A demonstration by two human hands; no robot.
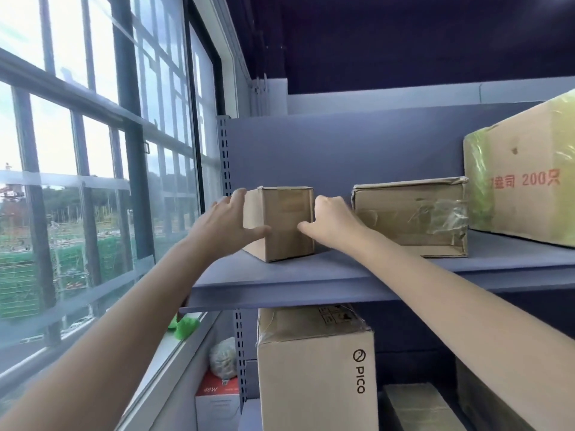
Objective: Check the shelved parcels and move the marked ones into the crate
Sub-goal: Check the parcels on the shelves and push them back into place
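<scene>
Small box (pixel 280 223): left face partly covered by the left hand (pixel 231 223); right face hidden behind the right hand (pixel 331 220); label patch on its front too blurred to read.

Taped box (pixel 410 219): near-left corner hidden behind the right hand; markings under its tape not legible.

Large box (pixel 525 181), far right: cut off by the right edge; red print only partly readable, ending "200".

PICO box (pixel 314 368), lower shelf: bottom cut off by the lower edge; small symbols on top too small to tell.

White-and-red carton (pixel 214 399), lower left: cut off below, partly behind the shelf upright (pixel 239 353).

Green object (pixel 183 326) on the sill: partly hidden by the left forearm, identity unclear.
</scene>
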